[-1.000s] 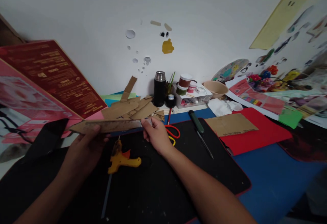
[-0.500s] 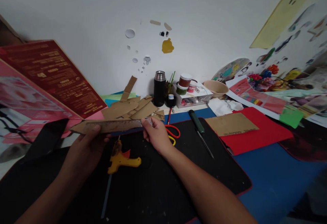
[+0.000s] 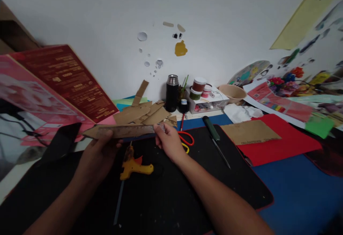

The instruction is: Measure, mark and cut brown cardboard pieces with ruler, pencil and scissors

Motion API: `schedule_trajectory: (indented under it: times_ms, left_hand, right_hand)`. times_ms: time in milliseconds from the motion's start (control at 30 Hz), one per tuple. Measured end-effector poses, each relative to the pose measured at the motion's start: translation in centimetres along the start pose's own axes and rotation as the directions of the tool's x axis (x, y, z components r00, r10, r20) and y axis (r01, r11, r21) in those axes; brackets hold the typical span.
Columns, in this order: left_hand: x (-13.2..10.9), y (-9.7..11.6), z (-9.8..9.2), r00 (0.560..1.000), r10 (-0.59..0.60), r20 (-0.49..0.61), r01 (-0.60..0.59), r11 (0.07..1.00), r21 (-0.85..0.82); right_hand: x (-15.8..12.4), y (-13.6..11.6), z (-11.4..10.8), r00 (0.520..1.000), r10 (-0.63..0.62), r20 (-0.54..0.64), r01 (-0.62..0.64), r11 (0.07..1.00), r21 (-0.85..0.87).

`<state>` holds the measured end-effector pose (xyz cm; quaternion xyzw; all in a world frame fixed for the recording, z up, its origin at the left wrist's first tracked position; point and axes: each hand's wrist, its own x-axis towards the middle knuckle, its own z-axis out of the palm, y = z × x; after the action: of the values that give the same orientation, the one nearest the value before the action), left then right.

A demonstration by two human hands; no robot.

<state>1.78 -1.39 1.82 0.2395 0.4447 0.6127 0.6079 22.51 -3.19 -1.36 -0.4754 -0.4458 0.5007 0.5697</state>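
I hold a long strip of brown cardboard [image 3: 125,130] level above a black mat [image 3: 171,195], with a ruler lying along its top. My left hand [image 3: 100,153] grips the strip from below near its left half, thumb on top. My right hand [image 3: 168,140] pinches the strip's right end, fingers closed. A yellow glue gun [image 3: 135,165] lies on the mat just below the strip, between my hands. Red-handled scissors [image 3: 186,138] lie right of my right hand.
A pile of cardboard scraps [image 3: 146,113] sits behind the strip. A black flask [image 3: 172,93], paint jars [image 3: 198,86] and a bowl [image 3: 232,93] stand by the wall. A green-handled tool [image 3: 215,138], a cardboard sheet [image 3: 250,132] on red paper [image 3: 284,142], and red boards [image 3: 66,81] surround the mat.
The view has shifted slightly, so everything sits a little further right in frame. Both hands keep the same hold on the cardboard strip.
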Motion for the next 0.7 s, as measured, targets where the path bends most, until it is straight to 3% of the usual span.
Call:
schedule_trajectory:
  times_ms: [333,700]
  left_hand:
    - [-0.04,-0.53,-0.76,0.993,0.095,0.065,-0.090,0.993,-0.071]
    - [-0.60,-0.74,-0.62,0.989,0.095,0.112,-0.081,0.989,-0.123]
  right_hand:
    - [-0.18,-0.22,-0.02,1.000,-0.015,-0.027,0.016,0.998,0.053]
    - [-0.49,-0.67,0.30,0.998,-0.026,-0.052,0.033,0.990,0.140]
